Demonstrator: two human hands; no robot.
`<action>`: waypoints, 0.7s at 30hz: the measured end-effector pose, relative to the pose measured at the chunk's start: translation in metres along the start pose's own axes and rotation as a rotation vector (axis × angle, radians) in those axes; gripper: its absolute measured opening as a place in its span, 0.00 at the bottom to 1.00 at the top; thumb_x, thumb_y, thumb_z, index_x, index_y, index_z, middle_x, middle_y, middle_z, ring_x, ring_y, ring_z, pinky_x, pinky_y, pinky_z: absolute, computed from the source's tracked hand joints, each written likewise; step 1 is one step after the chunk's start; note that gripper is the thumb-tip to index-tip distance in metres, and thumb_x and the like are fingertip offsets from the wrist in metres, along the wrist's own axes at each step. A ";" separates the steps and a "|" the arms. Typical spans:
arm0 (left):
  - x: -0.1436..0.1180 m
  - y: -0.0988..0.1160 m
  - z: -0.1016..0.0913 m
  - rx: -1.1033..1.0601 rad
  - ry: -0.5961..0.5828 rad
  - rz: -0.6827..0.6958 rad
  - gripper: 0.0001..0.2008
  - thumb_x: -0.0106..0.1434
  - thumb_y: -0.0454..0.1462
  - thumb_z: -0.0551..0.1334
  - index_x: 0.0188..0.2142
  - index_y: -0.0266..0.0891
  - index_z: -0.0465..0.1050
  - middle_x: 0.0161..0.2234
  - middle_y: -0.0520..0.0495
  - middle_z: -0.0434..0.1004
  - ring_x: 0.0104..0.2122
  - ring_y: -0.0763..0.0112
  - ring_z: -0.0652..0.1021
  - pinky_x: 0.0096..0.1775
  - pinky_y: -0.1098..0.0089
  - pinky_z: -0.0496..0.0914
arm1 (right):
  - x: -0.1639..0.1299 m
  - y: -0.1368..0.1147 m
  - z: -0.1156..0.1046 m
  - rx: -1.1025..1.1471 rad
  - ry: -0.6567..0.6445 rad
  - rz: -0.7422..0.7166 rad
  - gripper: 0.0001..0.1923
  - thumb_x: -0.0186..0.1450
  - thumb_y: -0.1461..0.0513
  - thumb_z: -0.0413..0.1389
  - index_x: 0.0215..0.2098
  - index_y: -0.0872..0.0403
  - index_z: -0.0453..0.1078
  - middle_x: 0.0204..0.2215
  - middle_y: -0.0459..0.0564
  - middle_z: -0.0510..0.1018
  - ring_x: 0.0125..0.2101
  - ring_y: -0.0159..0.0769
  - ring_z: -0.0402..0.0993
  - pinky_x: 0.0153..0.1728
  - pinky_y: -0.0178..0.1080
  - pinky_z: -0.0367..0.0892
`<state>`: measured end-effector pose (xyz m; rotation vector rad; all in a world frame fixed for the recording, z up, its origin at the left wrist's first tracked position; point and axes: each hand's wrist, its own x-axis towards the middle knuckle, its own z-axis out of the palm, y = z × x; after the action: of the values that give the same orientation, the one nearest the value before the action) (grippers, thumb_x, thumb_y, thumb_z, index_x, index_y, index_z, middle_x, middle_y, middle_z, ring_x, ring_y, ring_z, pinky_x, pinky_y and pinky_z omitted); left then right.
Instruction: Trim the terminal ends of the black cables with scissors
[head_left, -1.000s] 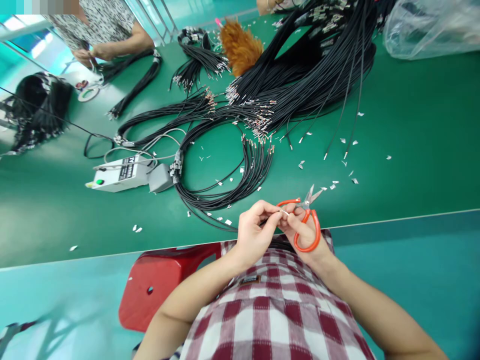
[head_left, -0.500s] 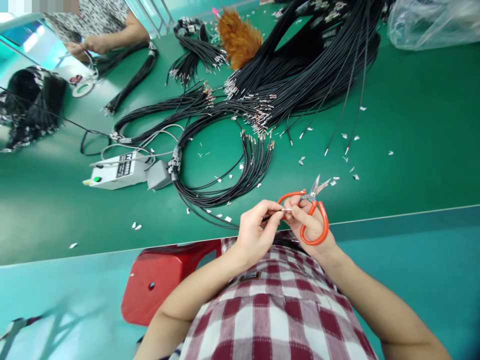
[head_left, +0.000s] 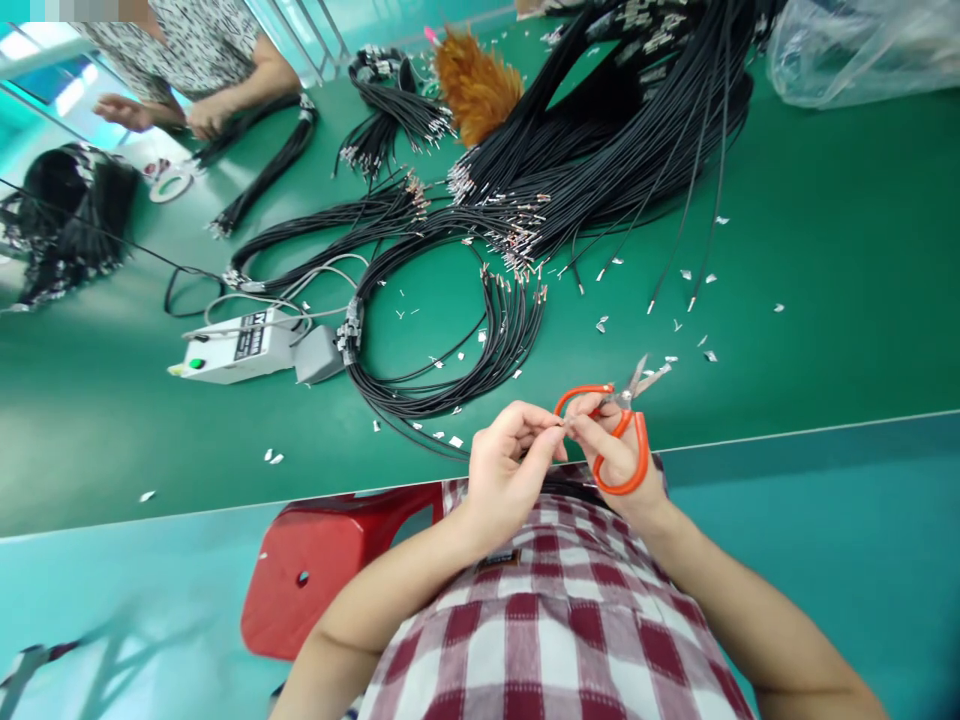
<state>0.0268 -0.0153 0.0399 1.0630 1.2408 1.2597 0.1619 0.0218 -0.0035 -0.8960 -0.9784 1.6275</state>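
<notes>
The left hand (head_left: 510,470) pinches a thin black wire's end (head_left: 559,424) between thumb and fingertips at the near edge of the green desk (head_left: 825,300). The right hand (head_left: 619,455) touches that same tip, with orange scissors (head_left: 619,425) looped on its fingers, blades parted. Beyond lie coiled black cables (head_left: 465,340) and a white control box (head_left: 232,345).

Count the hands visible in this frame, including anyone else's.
4. The wearer's left hand and right hand, holding orange scissors, meet at the table edge. A co-worker's two hands are top left.
</notes>
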 end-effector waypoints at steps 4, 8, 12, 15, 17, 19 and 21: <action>0.002 -0.002 0.000 0.156 0.018 0.139 0.05 0.66 0.37 0.64 0.36 0.38 0.72 0.28 0.50 0.78 0.27 0.76 0.78 0.30 0.77 0.72 | 0.002 -0.013 -0.003 -0.017 -0.039 -0.047 0.11 0.63 0.53 0.62 0.30 0.51 0.70 0.29 0.45 0.69 0.31 0.35 0.66 0.37 0.40 0.64; 0.002 -0.005 0.001 0.276 0.068 0.226 0.03 0.65 0.35 0.64 0.35 0.38 0.73 0.28 0.50 0.78 0.28 0.75 0.78 0.31 0.76 0.72 | 0.000 -0.019 -0.002 0.072 -0.063 0.020 0.07 0.63 0.58 0.63 0.30 0.51 0.71 0.28 0.43 0.68 0.30 0.33 0.65 0.36 0.38 0.63; 0.002 -0.008 0.002 0.255 0.070 0.207 0.03 0.66 0.36 0.63 0.35 0.38 0.72 0.28 0.51 0.77 0.26 0.77 0.76 0.29 0.77 0.71 | -0.004 -0.009 0.002 0.136 -0.090 0.013 0.07 0.63 0.58 0.63 0.31 0.50 0.71 0.28 0.42 0.68 0.30 0.32 0.65 0.36 0.37 0.64; 0.001 -0.010 0.000 0.166 0.061 0.148 0.04 0.68 0.37 0.62 0.36 0.38 0.71 0.27 0.51 0.77 0.23 0.78 0.74 0.27 0.77 0.69 | -0.005 -0.001 0.005 0.138 -0.078 -0.039 0.08 0.63 0.57 0.64 0.31 0.50 0.71 0.28 0.42 0.69 0.30 0.32 0.66 0.36 0.37 0.65; 0.000 -0.011 -0.001 0.144 0.050 0.108 0.06 0.68 0.38 0.61 0.37 0.38 0.70 0.26 0.52 0.76 0.22 0.79 0.73 0.25 0.77 0.68 | -0.005 0.001 0.005 0.132 -0.030 -0.056 0.09 0.62 0.57 0.65 0.31 0.50 0.70 0.28 0.42 0.71 0.30 0.32 0.67 0.37 0.37 0.66; -0.002 -0.009 -0.003 0.138 0.024 0.077 0.07 0.69 0.39 0.61 0.37 0.38 0.70 0.26 0.52 0.75 0.21 0.79 0.71 0.24 0.78 0.67 | -0.004 0.001 0.002 0.084 0.001 -0.062 0.09 0.62 0.58 0.65 0.32 0.50 0.69 0.28 0.42 0.72 0.30 0.32 0.69 0.38 0.37 0.67; -0.002 -0.007 -0.004 0.134 -0.001 0.044 0.08 0.69 0.40 0.60 0.36 0.38 0.70 0.25 0.52 0.74 0.20 0.80 0.70 0.23 0.78 0.65 | -0.001 -0.001 -0.002 0.003 0.000 -0.083 0.09 0.62 0.59 0.64 0.32 0.50 0.68 0.29 0.43 0.73 0.31 0.32 0.71 0.39 0.38 0.68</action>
<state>0.0236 -0.0180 0.0328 1.1930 1.3223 1.2220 0.1645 0.0211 -0.0028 -0.8427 -1.0000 1.5578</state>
